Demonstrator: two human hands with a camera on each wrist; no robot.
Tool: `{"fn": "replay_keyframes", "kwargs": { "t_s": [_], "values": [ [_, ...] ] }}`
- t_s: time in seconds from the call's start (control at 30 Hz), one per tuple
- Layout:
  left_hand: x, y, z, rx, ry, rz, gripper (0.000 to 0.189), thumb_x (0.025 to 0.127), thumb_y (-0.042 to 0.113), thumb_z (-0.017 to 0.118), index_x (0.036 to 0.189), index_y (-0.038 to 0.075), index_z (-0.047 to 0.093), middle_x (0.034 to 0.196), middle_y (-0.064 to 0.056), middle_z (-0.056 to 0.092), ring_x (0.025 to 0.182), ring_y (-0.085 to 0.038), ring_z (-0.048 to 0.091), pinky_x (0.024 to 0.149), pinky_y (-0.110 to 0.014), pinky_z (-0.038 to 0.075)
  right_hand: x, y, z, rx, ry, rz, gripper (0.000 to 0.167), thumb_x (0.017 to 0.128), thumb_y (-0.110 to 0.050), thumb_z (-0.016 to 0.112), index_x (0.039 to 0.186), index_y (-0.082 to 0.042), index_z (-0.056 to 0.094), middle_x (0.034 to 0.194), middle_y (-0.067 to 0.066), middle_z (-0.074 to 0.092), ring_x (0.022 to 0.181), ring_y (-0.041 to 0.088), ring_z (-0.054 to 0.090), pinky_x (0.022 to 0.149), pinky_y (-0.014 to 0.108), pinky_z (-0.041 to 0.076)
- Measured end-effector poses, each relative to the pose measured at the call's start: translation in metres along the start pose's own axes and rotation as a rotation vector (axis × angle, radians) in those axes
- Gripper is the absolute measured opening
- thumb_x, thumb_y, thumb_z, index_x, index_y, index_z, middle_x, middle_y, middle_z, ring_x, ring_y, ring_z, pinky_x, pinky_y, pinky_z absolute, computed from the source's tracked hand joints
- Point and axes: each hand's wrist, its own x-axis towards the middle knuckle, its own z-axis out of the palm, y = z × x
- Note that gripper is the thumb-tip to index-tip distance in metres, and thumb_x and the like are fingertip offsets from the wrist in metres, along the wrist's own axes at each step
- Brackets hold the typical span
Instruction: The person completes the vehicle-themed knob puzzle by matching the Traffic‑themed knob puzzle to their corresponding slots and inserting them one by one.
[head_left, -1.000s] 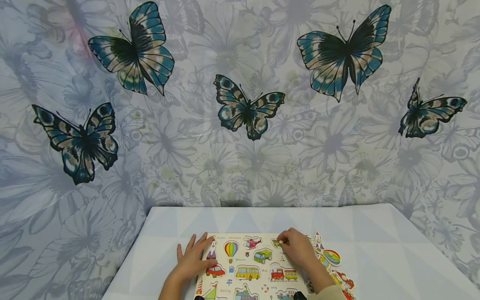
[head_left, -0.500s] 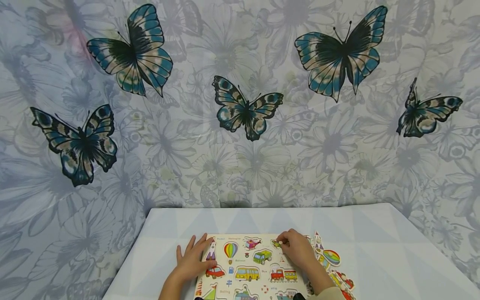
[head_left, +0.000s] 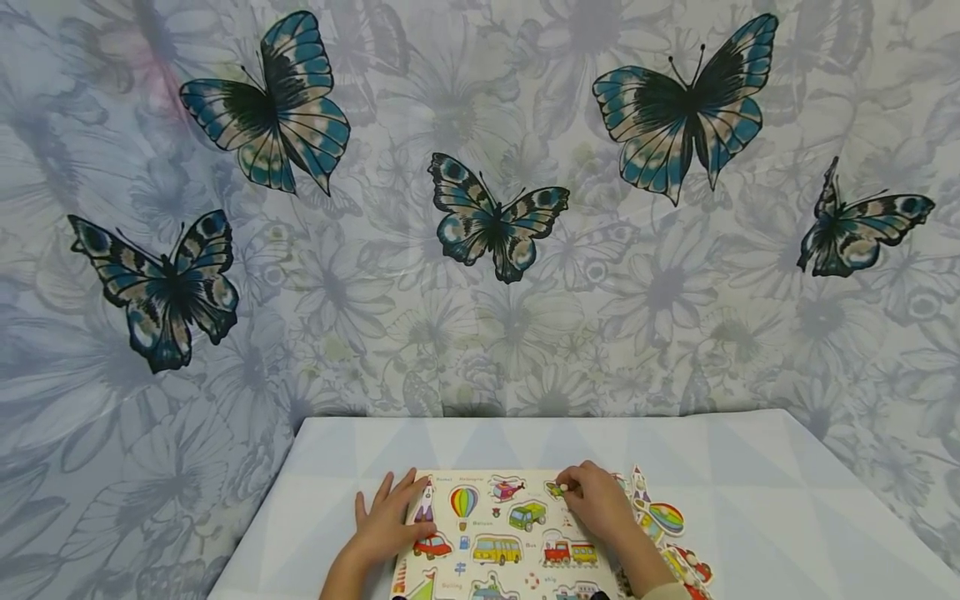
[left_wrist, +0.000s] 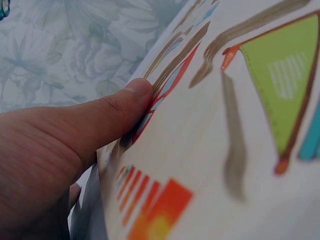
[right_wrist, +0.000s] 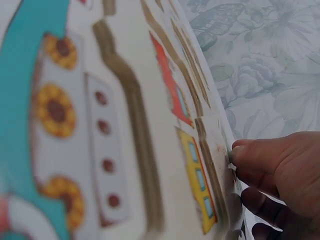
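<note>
In the head view a wooden picture puzzle board (head_left: 517,571) with vehicle shapes lies on the table. My left hand (head_left: 384,521) rests on its left edge with spread fingers, the thumb (left_wrist: 135,92) across the red car picture (head_left: 432,547). At the board's upper right corner, my right hand (head_left: 600,502) pinches a small greenish puzzle piece (head_left: 553,488) between thumb and fingertips. The fingers hide part of that piece. Seen from the right wrist, the right fingers (right_wrist: 250,155) are at the board's far edge, behind the train picture (right_wrist: 197,175).
Loose puzzle pieces lie in a pile right of the board, among them a rainbow-striped balloon (head_left: 666,517) and a rocket (head_left: 638,483). The white table (head_left: 810,517) ends at a cloth backdrop (head_left: 645,333) printed with butterflies and flowers.
The view shifts very slightly. Both hands keep their places on the board, and the right fingers stay at the greenish piece.
</note>
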Motion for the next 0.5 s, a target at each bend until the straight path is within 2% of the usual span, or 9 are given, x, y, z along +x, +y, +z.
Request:
{"fn": "replay_keyframes", "kwargs": {
  "t_s": [0.27,0.4,0.5],
  "values": [
    [0.002,0.001,0.003,0.012,0.000,0.010,0.082,0.073,0.048,0.084,0.145,0.023,0.054,0.161,-0.011,0.037,0.153,-0.047,0.010,0.109,-0.078,-0.016,-0.006,0.012,-0.023,0.002,0.099,0.079,0.018,0.086,-0.010,0.074,0.102,-0.019,0.076,0.091,0.000,0.064,0.081,0.016,0.058,0.064,0.032,0.049],
    [0.001,0.001,0.001,0.015,-0.001,0.008,0.083,0.073,0.048,0.084,0.146,0.023,0.053,0.162,-0.011,0.037,0.153,-0.047,0.010,0.109,-0.078,-0.017,-0.008,0.020,-0.035,-0.011,0.103,0.120,0.019,0.088,-0.010,0.072,0.106,-0.016,0.075,0.095,0.005,0.064,0.080,0.019,0.057,0.061,0.032,0.047],
    [0.000,0.001,0.001,0.010,-0.001,0.008,0.083,0.073,0.047,0.084,0.146,0.022,0.053,0.162,-0.011,0.037,0.153,-0.047,0.010,0.108,-0.078,-0.017,-0.010,0.027,-0.042,-0.029,0.095,0.152,0.019,0.090,-0.012,0.070,0.108,-0.014,0.075,0.099,0.008,0.065,0.084,0.025,0.058,0.064,0.038,0.050]
  ]
}}
